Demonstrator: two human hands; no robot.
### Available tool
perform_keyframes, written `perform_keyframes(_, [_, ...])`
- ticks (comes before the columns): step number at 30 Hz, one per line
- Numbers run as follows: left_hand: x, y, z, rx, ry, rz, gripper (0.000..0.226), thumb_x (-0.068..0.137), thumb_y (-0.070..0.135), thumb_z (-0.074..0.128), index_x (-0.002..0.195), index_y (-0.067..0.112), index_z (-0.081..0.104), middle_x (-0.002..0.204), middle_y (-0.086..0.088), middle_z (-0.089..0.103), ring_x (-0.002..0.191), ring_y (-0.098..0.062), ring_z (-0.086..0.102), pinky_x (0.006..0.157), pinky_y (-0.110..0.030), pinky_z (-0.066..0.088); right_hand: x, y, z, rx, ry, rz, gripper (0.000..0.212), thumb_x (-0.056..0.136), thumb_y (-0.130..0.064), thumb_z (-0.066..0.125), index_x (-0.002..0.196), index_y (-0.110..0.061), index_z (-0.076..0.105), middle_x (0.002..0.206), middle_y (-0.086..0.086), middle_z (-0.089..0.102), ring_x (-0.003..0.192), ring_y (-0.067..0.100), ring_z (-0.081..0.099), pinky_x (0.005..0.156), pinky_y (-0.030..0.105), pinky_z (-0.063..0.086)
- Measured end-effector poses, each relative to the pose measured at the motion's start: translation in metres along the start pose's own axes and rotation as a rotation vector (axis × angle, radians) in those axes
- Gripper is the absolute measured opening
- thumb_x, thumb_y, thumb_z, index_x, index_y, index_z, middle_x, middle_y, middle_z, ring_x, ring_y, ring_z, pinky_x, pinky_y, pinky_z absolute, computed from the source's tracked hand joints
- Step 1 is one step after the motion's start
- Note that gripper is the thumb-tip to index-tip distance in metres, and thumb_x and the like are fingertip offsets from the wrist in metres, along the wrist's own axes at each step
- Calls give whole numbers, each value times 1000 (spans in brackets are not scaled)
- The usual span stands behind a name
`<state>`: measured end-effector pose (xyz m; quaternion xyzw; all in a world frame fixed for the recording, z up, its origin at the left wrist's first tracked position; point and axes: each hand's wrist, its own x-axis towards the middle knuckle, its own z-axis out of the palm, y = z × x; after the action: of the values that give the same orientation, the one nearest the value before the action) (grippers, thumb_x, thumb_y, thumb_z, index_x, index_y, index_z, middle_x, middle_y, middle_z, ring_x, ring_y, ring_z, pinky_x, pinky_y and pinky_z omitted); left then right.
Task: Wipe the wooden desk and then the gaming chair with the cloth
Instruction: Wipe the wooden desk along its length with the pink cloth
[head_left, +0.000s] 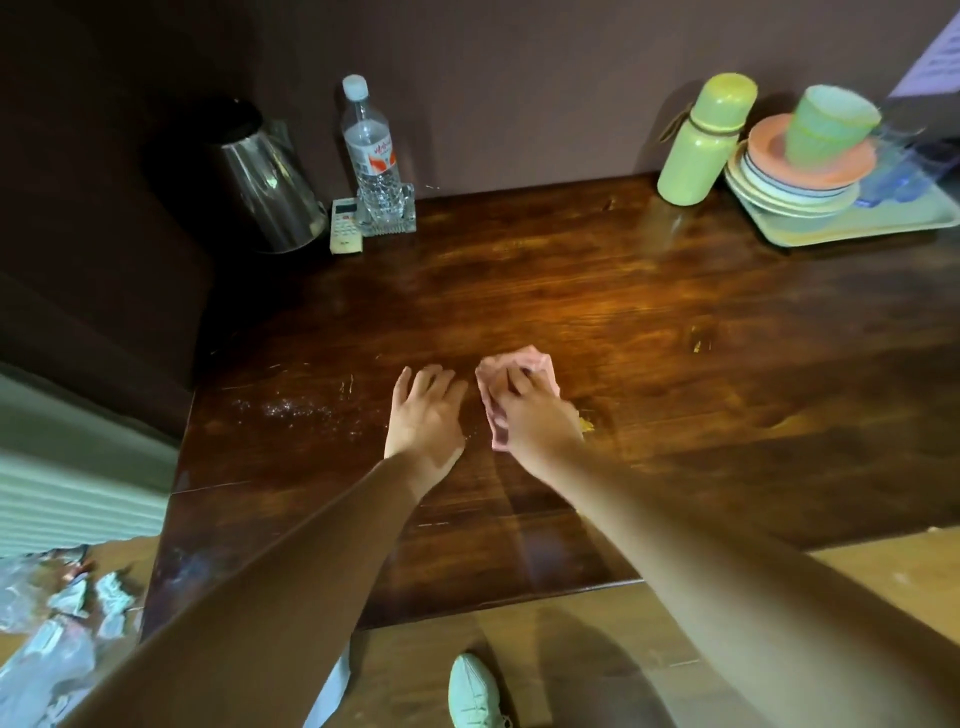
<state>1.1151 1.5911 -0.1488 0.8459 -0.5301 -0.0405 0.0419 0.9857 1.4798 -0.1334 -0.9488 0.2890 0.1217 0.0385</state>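
A dark wooden desk fills the middle of the head view. A pink cloth lies bunched on its centre. My right hand presses flat on the cloth with its fingers spread over it. Just left of the cloth, my left hand rests palm down on the bare wood, fingers straight. White crumbs or dust speckle the desk to the left of my left hand. A small yellow smear shows by my right wrist. The gaming chair is out of sight.
At the back left stand a steel kettle, a remote and a water bottle in a glass holder. At the back right are a green flask and a tray with stacked plates and a green cup. A bin with rubbish sits lower left.
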Motion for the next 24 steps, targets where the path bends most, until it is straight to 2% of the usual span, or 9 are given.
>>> perform_keyframes(1, [-11, 1, 2, -35, 43, -11, 60, 91, 13, 60, 150, 18, 53, 160, -3, 46, 154, -24, 29, 130, -50, 13, 11, 2, -7, 78, -11, 50, 86, 96, -36, 71, 165, -22, 22, 167, 6, 23, 155, 30, 20, 107, 46, 50])
perform_keyframes(5, [-70, 11, 26, -96, 207, -4, 54, 99, 27, 49, 152, 15, 51, 164, -10, 39, 154, -28, 30, 129, -54, 21, 36, -2, -16, 184, 37, 99, 68, 101, -19, 62, 161, -17, 31, 166, 8, 30, 153, 29, 28, 114, 45, 40])
perform_keyframes(8, [-101, 13, 46, -35, 231, 23, 49, 104, 31, 43, 149, 14, 53, 159, -12, 42, 144, -32, 40, 122, -52, 31, 11, -5, -2, 145, 40, 115, 80, 96, -22, 70, 161, -18, 24, 167, 8, 25, 153, 29, 24, 109, 43, 47])
perform_keyframes(11, [-104, 14, 49, 1, 239, -3, 46, 102, 31, 44, 143, 14, 57, 144, -11, 48, 125, -32, 49, 105, -48, 41, -34, -11, 8, 135, -6, 99, 82, 96, -27, 68, 163, -19, 21, 169, 6, 17, 155, 31, 16, 100, 49, 53])
perform_keyframes(12, [-105, 16, 47, 6, 227, -9, 45, 102, 31, 43, 141, 14, 58, 140, -9, 49, 119, -32, 51, 100, -47, 42, -52, -13, 10, 139, 3, 81, 80, 96, -27, 67, 163, -19, 23, 168, 6, 19, 154, 31, 16, 97, 50, 54])
perform_keyframes(14, [-109, 18, 46, -1, 210, -24, 47, 101, 32, 43, 142, 15, 59, 137, -8, 50, 115, -30, 51, 94, -45, 44, -84, -18, 16, 97, 72, 10, 74, 96, -28, 66, 160, -16, 33, 165, 8, 30, 152, 30, 24, 103, 46, 51])
perform_keyframes(17, [-113, 18, 45, -34, 201, -41, 48, 100, 33, 45, 144, 18, 57, 137, -5, 48, 116, -28, 49, 94, -44, 44, -97, -18, 25, 39, 203, -18, 72, 83, -34, 79, 148, -17, 54, 152, 6, 51, 140, 26, 40, 99, 38, 53])
perform_keyframes(21, [-110, 15, 50, -63, 240, -52, 46, 99, 35, 47, 141, 21, 58, 134, -3, 48, 115, -27, 48, 90, -42, 43, -57, -10, 26, 84, 120, -20, 77, 94, -45, 70, 159, -20, 37, 162, 6, 36, 149, 27, 29, 104, 44, 49])
perform_keyframes(24, [-110, 13, 55, -82, 259, -49, 45, 98, 37, 48, 140, 23, 59, 134, -2, 48, 116, -26, 48, 90, -42, 45, -17, -5, 16, 124, 132, 12, 75, 95, -37, 69, 160, -20, 35, 164, 7, 32, 151, 27, 24, 108, 42, 45])
